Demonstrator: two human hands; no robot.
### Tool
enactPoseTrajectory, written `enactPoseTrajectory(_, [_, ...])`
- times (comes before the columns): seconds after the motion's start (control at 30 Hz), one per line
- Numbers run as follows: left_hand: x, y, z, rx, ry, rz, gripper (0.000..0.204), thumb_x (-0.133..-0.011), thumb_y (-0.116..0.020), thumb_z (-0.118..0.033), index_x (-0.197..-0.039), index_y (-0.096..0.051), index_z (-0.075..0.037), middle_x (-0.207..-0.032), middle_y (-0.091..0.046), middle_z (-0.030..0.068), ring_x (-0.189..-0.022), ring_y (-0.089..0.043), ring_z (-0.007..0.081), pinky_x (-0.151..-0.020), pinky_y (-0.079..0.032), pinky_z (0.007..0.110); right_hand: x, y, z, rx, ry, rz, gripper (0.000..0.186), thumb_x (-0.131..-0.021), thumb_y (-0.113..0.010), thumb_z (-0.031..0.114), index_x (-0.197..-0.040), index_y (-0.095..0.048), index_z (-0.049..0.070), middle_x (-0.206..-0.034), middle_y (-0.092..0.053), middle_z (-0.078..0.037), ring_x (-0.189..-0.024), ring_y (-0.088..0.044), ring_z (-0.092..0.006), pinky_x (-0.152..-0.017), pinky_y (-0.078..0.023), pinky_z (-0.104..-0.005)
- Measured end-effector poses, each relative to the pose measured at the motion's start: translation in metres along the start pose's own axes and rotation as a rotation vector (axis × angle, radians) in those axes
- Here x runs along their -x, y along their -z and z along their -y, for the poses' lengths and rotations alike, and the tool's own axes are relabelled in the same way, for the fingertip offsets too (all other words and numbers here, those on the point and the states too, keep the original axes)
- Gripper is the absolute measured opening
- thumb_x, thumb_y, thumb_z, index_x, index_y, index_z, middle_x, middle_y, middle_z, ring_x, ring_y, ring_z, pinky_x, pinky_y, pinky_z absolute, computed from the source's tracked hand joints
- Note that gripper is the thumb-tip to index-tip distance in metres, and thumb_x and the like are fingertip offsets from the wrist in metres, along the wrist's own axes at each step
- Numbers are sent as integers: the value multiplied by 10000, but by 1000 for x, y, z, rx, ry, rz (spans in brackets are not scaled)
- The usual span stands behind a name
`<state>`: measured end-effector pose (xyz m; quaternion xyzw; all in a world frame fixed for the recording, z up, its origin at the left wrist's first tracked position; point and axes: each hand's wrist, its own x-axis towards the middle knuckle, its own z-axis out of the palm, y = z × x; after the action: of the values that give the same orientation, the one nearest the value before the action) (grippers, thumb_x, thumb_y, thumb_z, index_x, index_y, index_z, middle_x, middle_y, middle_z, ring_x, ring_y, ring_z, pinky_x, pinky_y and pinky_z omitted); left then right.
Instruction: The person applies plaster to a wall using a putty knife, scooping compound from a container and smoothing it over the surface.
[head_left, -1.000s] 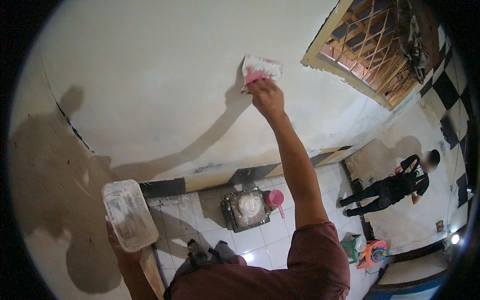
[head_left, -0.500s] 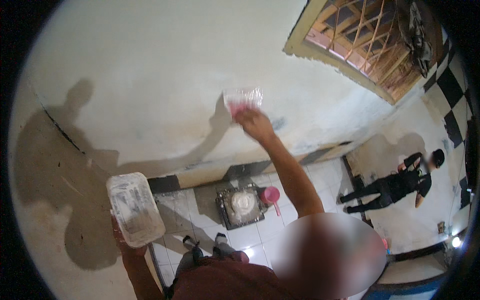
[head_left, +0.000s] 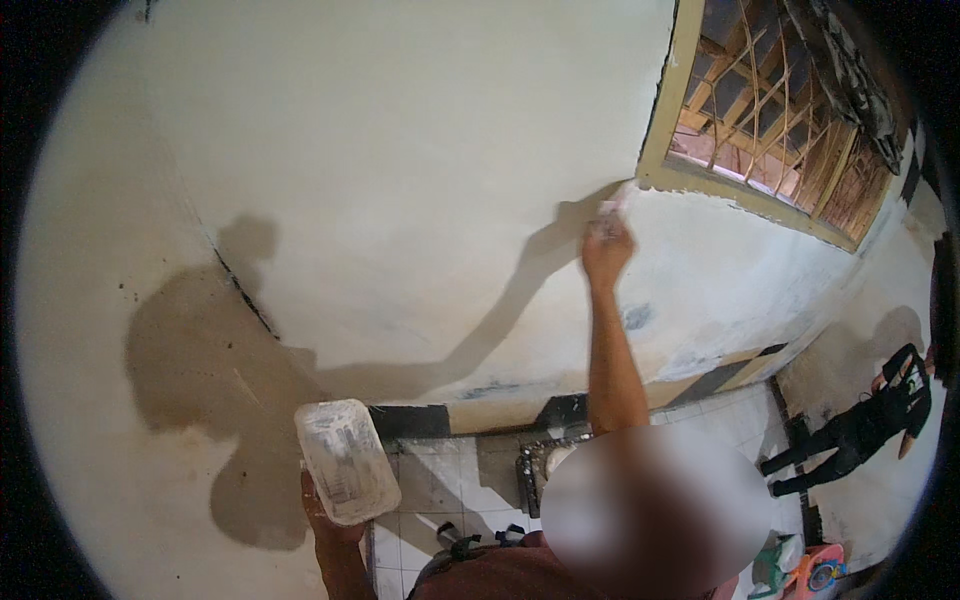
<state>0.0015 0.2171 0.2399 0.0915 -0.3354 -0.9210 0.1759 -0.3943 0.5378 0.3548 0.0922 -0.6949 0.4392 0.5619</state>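
Observation:
My left hand [head_left: 330, 515] grips a white rectangular plastic tub [head_left: 379, 447] from below, its inside smeared with whitish paste. The tub is tilted so its open side shows. My right arm reaches out to the pale wall [head_left: 420, 200]. Closed round a putty scraper [head_left: 615, 204], my right hand [head_left: 607, 257] is close to the lower left corner of the window frame [head_left: 668, 110]. The scraper looks pinkish and is seen nearly edge-on; whether its blade touches the wall is hard to tell.
Bars cross the window [head_left: 760, 110]. A dark-tiled stand [head_left: 530, 480] on the white floor tiles [head_left: 430, 475] is partly hidden by a blurred oval. A person in black [head_left: 850, 430] stands at the right, near a red and green object [head_left: 815, 570].
My right hand has moved right with the scraper, up to the window's corner, and the scraper has turned edge-on. The whole view has shifted; the tub stays in my left hand.

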Motion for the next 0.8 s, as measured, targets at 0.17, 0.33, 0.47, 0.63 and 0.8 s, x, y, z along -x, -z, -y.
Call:
enactPoseTrajectory(0.17, [-1, 22, -18, 215, 109, -233, 523, -962, -393, -458, -1355, -472, -122, -1346, -514, 103, -1207, -495, 326, -994, -423, 526, 134, -146, 144, 37, 419, 291, 413, -796, -601, 149, -1199, -592, 60, -995, -656, -180, -933, -643, -319, -757, -515, -451])
enactPoseTrajectory(0.33, [6, 24, -43, 211, -17, -177, 532, -954, -400, -469, -1355, -471, -128, -1340, -511, 98, -1193, -502, 329, -992, -426, 522, 155, -89, 223, -136, 246, 635, 202, -715, -608, 62, -911, -645, 96, -908, -664, -133, -857, -658, -304, -712, -544, -436])
enactPoseTrajectory(0.47, [7, 19, -47, -417, -222, -149, 520, -958, -400, -457, -1355, -468, -127, -1329, -517, 96, -1177, -513, 328, -992, -429, 520, 77, -43, 153, -17, 642, 391, 250, -688, -647, 68, -913, -666, 177, -884, -668, -56, -816, -667, -262, -688, -559, -387])
enactPoseTrajectory(0.63, [-1, 24, -56, 142, -47, -193, 531, -954, -413, -468, -1363, -458, -133, -1331, -517, 97, -1176, -517, 325, -991, -435, 517, -63, -36, 168, 192, 826, 200, 117, -746, -626, 75, -789, -672, 174, -833, -672, -7, -791, -656, -214, -635, -544, -354])
enactPoseTrajectory(0.8, [-22, 45, -46, 177, 2, -81, 539, -940, -460, -470, -1340, -466, -110, -1306, -535, 88, -1146, -540, 292, -979, -458, 475, -91, -39, 135, 381, 816, 334, 104, -805, -604, 141, -879, -673, 167, -872, -679, -23, -813, -658, -229, -646, -544, -383])
